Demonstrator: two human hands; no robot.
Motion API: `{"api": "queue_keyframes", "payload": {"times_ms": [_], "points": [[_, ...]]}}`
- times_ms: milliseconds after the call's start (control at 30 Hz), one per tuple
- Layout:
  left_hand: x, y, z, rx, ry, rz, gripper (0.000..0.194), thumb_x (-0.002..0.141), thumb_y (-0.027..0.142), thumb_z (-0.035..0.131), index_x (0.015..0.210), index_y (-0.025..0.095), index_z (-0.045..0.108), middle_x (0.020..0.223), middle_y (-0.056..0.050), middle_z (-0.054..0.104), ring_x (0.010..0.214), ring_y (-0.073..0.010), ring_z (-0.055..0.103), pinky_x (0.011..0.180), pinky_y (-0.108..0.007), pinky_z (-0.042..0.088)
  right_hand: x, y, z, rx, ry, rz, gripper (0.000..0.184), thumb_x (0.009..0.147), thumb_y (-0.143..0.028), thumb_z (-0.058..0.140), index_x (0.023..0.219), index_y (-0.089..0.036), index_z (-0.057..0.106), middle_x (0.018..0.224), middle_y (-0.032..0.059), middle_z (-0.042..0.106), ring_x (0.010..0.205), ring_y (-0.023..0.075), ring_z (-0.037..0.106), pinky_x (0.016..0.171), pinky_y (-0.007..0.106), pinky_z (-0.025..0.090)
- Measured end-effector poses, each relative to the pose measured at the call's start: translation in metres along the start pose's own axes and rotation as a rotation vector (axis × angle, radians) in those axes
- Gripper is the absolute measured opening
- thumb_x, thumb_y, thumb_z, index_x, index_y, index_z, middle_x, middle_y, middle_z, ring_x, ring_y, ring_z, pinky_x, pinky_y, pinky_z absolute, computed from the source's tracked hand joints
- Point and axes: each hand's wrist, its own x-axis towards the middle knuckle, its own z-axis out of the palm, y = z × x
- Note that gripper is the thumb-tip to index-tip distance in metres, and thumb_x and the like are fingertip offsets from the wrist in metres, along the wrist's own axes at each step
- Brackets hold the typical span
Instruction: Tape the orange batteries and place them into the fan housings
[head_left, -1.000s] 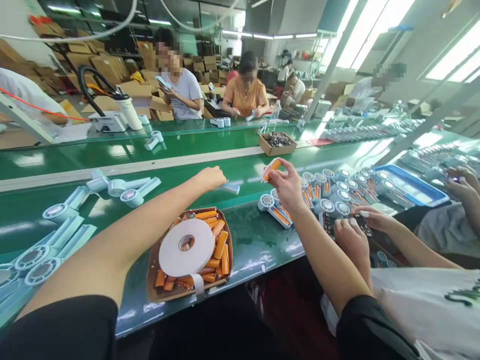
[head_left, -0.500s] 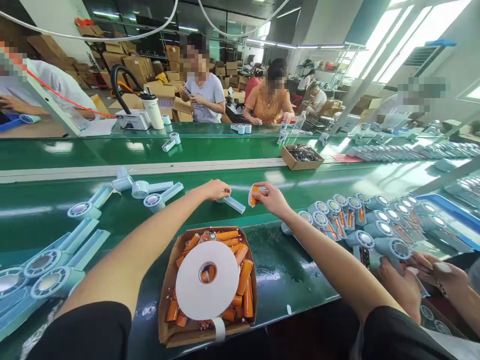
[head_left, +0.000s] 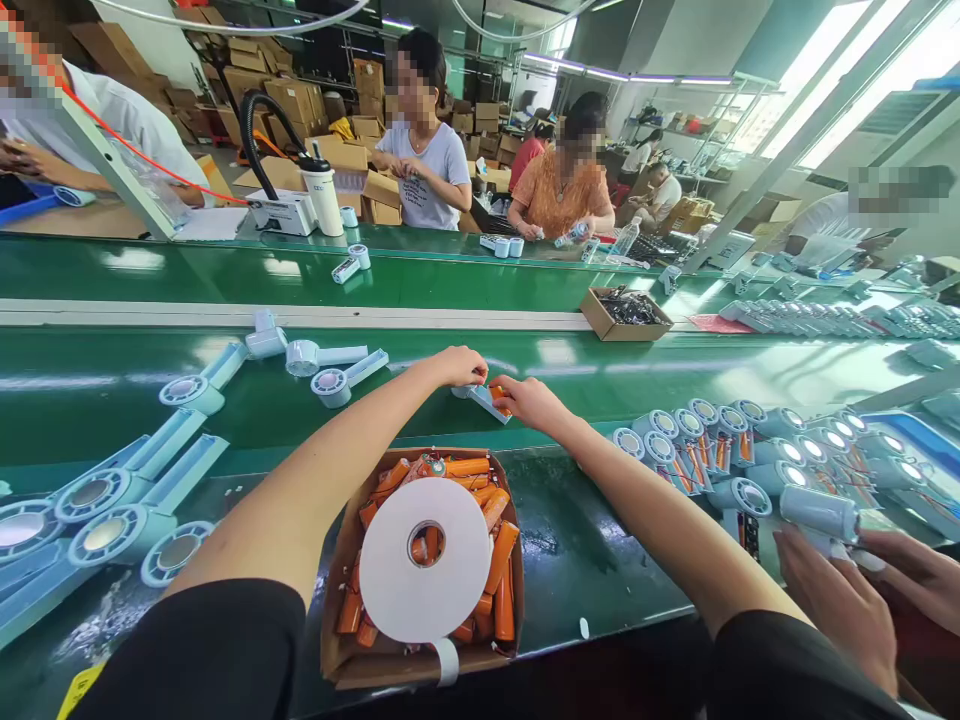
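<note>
My left hand [head_left: 459,366] is closed on the round end of a pale blue fan housing [head_left: 486,401] lying on the green conveyor belt [head_left: 675,365]. My right hand [head_left: 529,400] pinches an orange battery [head_left: 498,394] and presses it against the housing's open handle. In front of me sits a cardboard box [head_left: 341,600] full of orange batteries, with a white tape roll [head_left: 390,580] lying on top.
Several empty pale blue housings [head_left: 112,490] lie at the left, three more further along the belt [head_left: 330,375]. Rows of housings fitted with batteries [head_left: 720,450] lie at the right, where another person's hands [head_left: 847,590] hold one. A small parts box [head_left: 626,312] and seated workers are across the belt.
My right hand has brought the orange battery down from the air to the housing under my left hand. The view has shifted left, and the neighbour's hands have picked up a housing.
</note>
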Motion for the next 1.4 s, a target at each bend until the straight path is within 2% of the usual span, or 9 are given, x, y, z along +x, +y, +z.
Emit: {"api": "queue_keyframes", "payload": {"times_ms": [300,533,633,733,867,1000,1167,1300,1400], "points": [[0.009,0.01,0.007,-0.034,0.027,-0.085,0.028,0.087,0.031,0.063,0.106,0.03,0.083,0.112,-0.002,0.083,0.106,-0.0221,0.073,0.089,-0.028,0.053,0.007,-0.012,0.013,-0.128,-0.111,-0.04,0.043,0.101,-0.046,0.063,0.14,-0.027,0.069,0.118,0.0163,0.079,0.113,0.0359,0.073,0.091,0.044,0.058],[0.003,0.037,-0.02,-0.004,0.028,-0.044,0.024,0.087,0.021,0.062,0.1,0.021,0.081,0.106,-0.007,0.083,0.099,-0.0221,0.074,0.086,-0.027,0.054,0.02,-0.024,-0.007,0.018,0.001,0.047,0.019,0.09,-0.023,0.075,0.108,-0.016,0.078,0.109,0.0161,0.081,0.105,0.0306,0.076,0.094,0.038,0.057],[-0.046,0.054,-0.039,-0.017,0.125,0.015,0.033,0.094,0.022,0.055,0.119,0.018,0.076,0.115,-0.008,0.081,0.107,-0.0201,0.073,0.097,-0.027,0.053,-0.014,-0.023,-0.017,0.069,0.136,0.124,0.012,0.095,-0.023,0.07,0.105,-0.019,0.075,0.097,0.0075,0.082,0.097,0.022,0.076,0.09,0.03,0.055],[-0.141,0.066,-0.036,-0.049,0.258,0.073,0.044,0.107,0.029,0.038,0.139,0.019,0.065,0.138,-0.008,0.073,0.129,-0.0187,0.065,0.112,-0.03,0.047,-0.088,-0.011,-0.009,0.09,0.243,0.189,0.022,0.098,-0.027,0.066,0.118,-0.02,0.069,0.091,0.0076,0.08,0.085,0.0235,0.076,0.079,0.03,0.055],[-0.263,0.081,0.011,-0.019,0.217,0.216,0.042,0.096,0.044,0.064,0.134,0.027,0.071,0.142,-0.007,0.072,0.134,-0.026,0.064,0.117,-0.039,0.049,-0.18,0.019,0.02,0.027,0.318,0.302,0.027,0.092,-0.025,0.072,0.117,-0.018,0.063,0.101,0.014,0.076,0.093,0.0317,0.073,0.081,0.037,0.056],[-0.3,0.086,0.047,0.115,0.132,0.273,0.067,0.089,0.044,0.073,0.152,0.026,0.059,0.155,-0.014,0.061,0.147,-0.0346,0.053,0.127,-0.053,0.04,-0.218,0.019,0.037,0.007,0.481,0.309,0.022,0.089,-0.029,0.076,0.106,-0.022,0.064,0.128,0.0198,0.066,0.12,0.0387,0.061,0.104,0.052,0.052],[-0.296,0.086,0.048,0.142,0.154,0.18,0.057,0.087,0.026,0.073,0.143,0.021,0.064,0.15,-0.012,0.064,0.146,-0.0386,0.048,0.123,-0.055,0.044,-0.245,-0.053,0.044,0.593,0.668,0.271,0.032,0.097,-0.05,0.06,0.11,-0.021,0.065,0.111,0.0131,0.068,0.094,0.0265,0.065,0.085,0.043,0.057],[-0.33,0.086,0.058,0.061,0.511,0.137,0.046,0.085,0.028,0.076,0.129,0.02,0.065,0.138,-0.013,0.07,0.148,-0.0407,0.044,0.124,-0.061,0.041,-0.256,-0.142,0.045,1.046,0.191,-0.106,0.044,0.098,-0.056,0.063,0.123,-0.019,0.064,0.085,0.0007,0.068,0.062,0.0136,0.055,0.06,0.027,0.047],[-0.36,0.076,0.068,-0.019,0.75,0.111,0.039,0.09,0.024,0.069,0.128,0.027,0.061,0.131,-0.009,0.072,0.146,-0.0349,0.05,0.128,-0.064,0.035,-0.256,-0.199,0.039,1.01,-0.074,-0.351,0.039,0.099,-0.054,0.064,0.09,-0.017,0.072,0.063,-0.0043,0.056,0.056,0.0106,0.045,0.055,0.024,0.037]]}}
